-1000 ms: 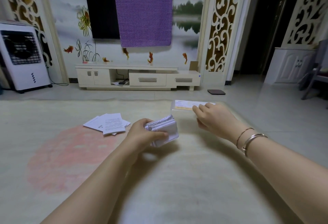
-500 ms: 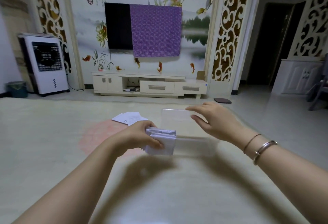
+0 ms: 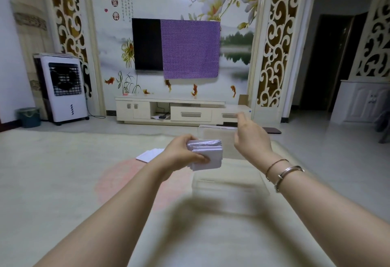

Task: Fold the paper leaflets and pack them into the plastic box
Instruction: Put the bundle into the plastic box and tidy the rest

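My left hand [image 3: 181, 157] grips a stack of folded white leaflets [image 3: 207, 154], held just above the near-left corner of a clear plastic box [image 3: 230, 184]. The box sits blurred on the pale carpet below both hands. Its transparent lid [image 3: 215, 132] stands raised behind the stack. My right hand [image 3: 251, 135], with bracelets on the wrist, is up beside the lid's right edge, fingers stretched upward and blurred; whether they touch the lid is unclear. A few unfolded leaflets [image 3: 148, 154] lie on the carpet to the left, partly hidden by my left hand.
The pale carpet [image 3: 63, 182] with a pink round patch covers the floor. A white TV cabinet [image 3: 179, 112], a white air cooler [image 3: 63, 89] and a green bin [image 3: 29, 116] stand along the far wall.
My right hand has risen from the closed box and the lid has swung up behind the stack. The left hand keeps hold of the leaflets. The view has tilted upward.
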Motion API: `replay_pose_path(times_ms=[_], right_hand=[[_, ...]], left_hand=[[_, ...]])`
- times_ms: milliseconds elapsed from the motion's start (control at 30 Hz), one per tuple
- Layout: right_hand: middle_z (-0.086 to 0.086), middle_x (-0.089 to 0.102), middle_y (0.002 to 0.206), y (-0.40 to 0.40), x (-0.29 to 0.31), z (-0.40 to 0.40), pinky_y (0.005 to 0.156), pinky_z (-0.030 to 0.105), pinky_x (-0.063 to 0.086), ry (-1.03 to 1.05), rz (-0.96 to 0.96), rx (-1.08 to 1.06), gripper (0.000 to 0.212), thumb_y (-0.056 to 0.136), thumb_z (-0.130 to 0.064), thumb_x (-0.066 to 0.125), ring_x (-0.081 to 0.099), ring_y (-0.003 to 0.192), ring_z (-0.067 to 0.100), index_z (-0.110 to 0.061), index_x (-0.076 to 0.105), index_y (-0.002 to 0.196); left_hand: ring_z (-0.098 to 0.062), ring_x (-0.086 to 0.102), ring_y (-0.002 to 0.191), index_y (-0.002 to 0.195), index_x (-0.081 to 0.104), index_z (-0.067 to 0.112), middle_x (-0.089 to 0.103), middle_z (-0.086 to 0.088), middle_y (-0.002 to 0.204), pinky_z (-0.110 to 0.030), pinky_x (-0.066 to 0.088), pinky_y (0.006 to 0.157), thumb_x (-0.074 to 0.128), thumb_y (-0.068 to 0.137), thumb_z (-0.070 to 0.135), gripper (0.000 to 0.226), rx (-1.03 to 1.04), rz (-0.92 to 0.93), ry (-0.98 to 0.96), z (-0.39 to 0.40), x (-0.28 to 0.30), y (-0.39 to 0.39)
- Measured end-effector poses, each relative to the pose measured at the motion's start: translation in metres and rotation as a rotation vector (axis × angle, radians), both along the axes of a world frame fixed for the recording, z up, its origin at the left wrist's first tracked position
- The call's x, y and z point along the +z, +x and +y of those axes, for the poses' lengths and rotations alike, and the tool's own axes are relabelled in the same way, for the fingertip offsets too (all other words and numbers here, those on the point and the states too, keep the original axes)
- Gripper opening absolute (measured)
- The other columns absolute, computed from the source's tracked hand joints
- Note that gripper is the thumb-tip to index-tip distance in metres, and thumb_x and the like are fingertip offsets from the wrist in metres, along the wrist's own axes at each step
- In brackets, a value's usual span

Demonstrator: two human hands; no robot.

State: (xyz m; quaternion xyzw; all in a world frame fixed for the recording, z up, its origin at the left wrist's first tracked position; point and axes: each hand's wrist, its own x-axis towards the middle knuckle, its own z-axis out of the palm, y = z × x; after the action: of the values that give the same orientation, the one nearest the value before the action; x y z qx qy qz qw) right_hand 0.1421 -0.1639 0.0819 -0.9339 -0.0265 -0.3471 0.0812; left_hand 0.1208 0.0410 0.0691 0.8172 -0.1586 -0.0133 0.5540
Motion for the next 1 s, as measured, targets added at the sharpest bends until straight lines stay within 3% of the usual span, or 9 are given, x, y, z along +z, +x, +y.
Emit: replay_pose_path(times_ms=[67,167,233,300,433,567,733,900,1000], right_hand=[[-0.004,0.061,0.085,0.002,0.000,-0.003,0.068,0.037,0.053,0.273,0.095,0.145,0.032,0.091,-0.031,0.055,0.060,0.079,0.017,-0.017,0.044,0.118],[-0.003,0.067,0.104,-0.003,0.011,-0.008,0.089,0.032,0.053,0.669,0.532,0.493,0.051,0.081,-0.057,0.059,0.064,0.095,0.011,-0.017,0.056,0.113],[0.002,0.066,0.110,-0.010,0.015,-0.014,0.089,0.027,0.054,0.623,0.813,0.587,0.049,0.079,-0.047,0.067,0.066,0.098,0.012,-0.019,0.056,0.117],[0.004,0.064,0.112,-0.012,0.014,-0.020,0.083,0.021,0.054,0.434,0.927,0.545,0.043,0.082,-0.028,0.072,0.064,0.097,0.012,-0.019,0.053,0.120],[-0.001,0.065,0.106,-0.015,0.001,-0.014,0.093,0.035,0.052,0.222,0.964,0.413,0.056,0.077,-0.018,0.073,0.063,0.102,0.018,-0.019,0.043,0.124],[-0.004,0.061,0.104,-0.024,-0.009,-0.008,0.080,0.025,0.053,0.215,0.997,0.383,0.060,0.080,-0.021,0.071,0.062,0.093,0.014,-0.018,0.036,0.128],[0.006,0.065,0.098,-0.033,-0.012,-0.002,0.069,0.021,0.051,0.121,0.956,0.318,0.037,0.080,-0.029,0.069,0.059,0.079,0.012,-0.008,0.062,0.109],[0.004,0.059,0.080,-0.038,-0.023,0.007,0.057,0.018,0.050,0.208,0.938,0.254,0.030,0.079,-0.026,0.068,0.058,0.067,0.015,-0.003,0.064,0.097],[0.003,0.055,0.071,-0.042,-0.022,0.011,0.057,0.019,0.052,0.327,0.955,0.256,0.027,0.085,-0.032,0.065,0.056,0.062,0.014,-0.005,0.064,0.090]], left_hand=[[-0.010,0.056,0.068,0.096,0.062,0.014,0.064,0.000,0.081,-0.015,0.041,0.050,0.079,0.071,0.004,0.032,-0.038,-0.012,0.031,-0.009,-0.004,0.010],[-0.012,0.056,0.072,0.095,0.060,0.012,0.062,-0.002,0.084,-0.020,0.042,0.057,0.078,0.071,0.003,0.031,-0.092,-0.033,0.084,-0.018,-0.010,0.020],[-0.012,0.056,0.075,0.100,0.061,0.008,0.062,-0.003,0.086,-0.018,0.044,0.060,0.077,0.072,0.001,0.033,-0.144,-0.036,0.127,-0.023,-0.012,0.022],[-0.012,0.057,0.076,0.103,0.062,0.007,0.062,-0.003,0.087,-0.017,0.046,0.061,0.078,0.072,-0.001,0.036,-0.195,-0.039,0.184,-0.027,-0.015,0.023],[-0.013,0.059,0.078,0.103,0.055,0.016,0.060,0.001,0.094,-0.026,0.050,0.065,0.081,0.066,0.004,0.047,-0.212,-0.101,0.292,-0.038,-0.029,0.024],[-0.012,0.059,0.078,0.108,0.050,0.019,0.058,0.002,0.096,-0.026,0.052,0.064,0.083,0.063,0.006,0.057,-0.193,-0.097,0.315,-0.040,-0.037,0.022],[-0.015,0.047,0.106,0.097,0.052,0.041,0.054,-0.001,0.113,-0.032,0.050,0.084,0.081,0.055,0.034,0.051,-0.127,-0.131,0.500,-0.042,-0.035,0.015],[-0.019,0.055,0.103,0.125,0.052,0.028,0.045,-0.002,0.121,-0.024,0.041,0.072,0.079,0.073,0.038,0.059,-0.093,-0.164,0.616,-0.047,-0.034,0.004],[-0.019,0.056,0.100,0.134,0.045,0.021,0.050,-0.004,0.127,-0.024,0.043,0.072,0.076,0.078,0.023,0.063,-0.086,-0.114,0.640,-0.048,-0.030,0.003]])
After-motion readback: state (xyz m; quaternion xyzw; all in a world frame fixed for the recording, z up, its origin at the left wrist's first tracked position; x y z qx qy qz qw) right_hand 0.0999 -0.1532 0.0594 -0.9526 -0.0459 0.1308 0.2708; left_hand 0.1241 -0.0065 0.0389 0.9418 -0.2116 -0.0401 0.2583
